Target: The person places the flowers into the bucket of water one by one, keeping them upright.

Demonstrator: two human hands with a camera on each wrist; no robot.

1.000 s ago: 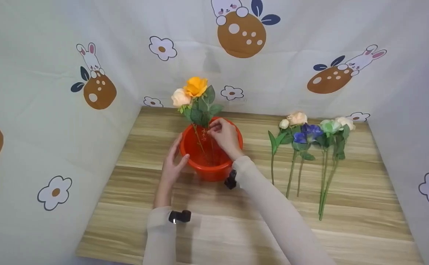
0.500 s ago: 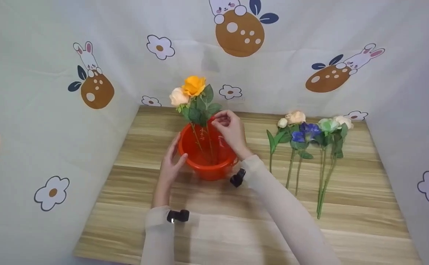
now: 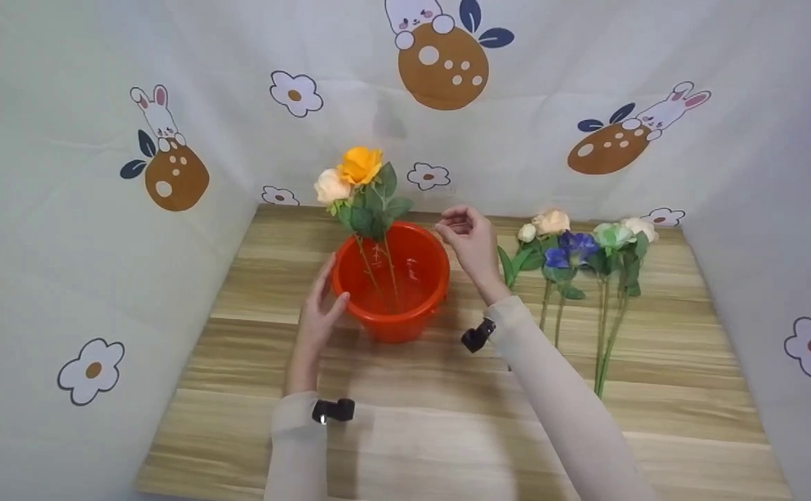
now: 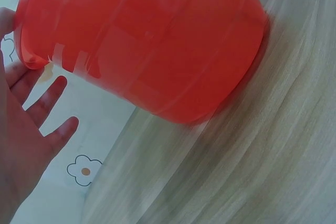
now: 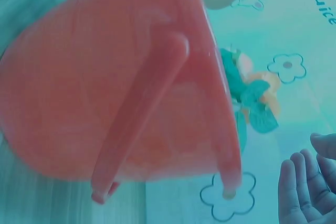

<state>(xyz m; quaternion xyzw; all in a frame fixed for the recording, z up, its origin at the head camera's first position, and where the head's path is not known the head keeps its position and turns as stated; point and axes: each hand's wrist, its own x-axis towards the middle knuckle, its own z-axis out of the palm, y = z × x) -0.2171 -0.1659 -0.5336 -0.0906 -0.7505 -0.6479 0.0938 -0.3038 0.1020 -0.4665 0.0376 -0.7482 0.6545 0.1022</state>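
Observation:
A red bucket (image 3: 391, 327) stands upright on the table, with an orange rose (image 3: 360, 165) and a peach rose (image 3: 332, 186) leaning inside it toward the back left. My left hand (image 3: 316, 316) rests against the left side of the bucket's rim. In the left wrist view its fingers (image 4: 48, 100) are spread and fairly straight along the outside. Off to the right of the bucket, my right hand (image 3: 474, 240) hovers with loosely bent fingers and holds nothing. The right wrist view shows the bucket's handle (image 5: 139, 114) hanging down its side.
Several flowers lie in a row at the right: a peach rose (image 3: 551, 221), a purple flower (image 3: 572, 249), a green flower (image 3: 614, 235) and a cream one (image 3: 639, 228). Patterned cloth walls (image 3: 343, 42) enclose the wooden table (image 3: 405, 431) on the back and sides.
My right hand has come away from the orange rose's stem and moved right, out past the bucket's rim. My left hand has stayed against the bucket. The head view has shifted slightly.

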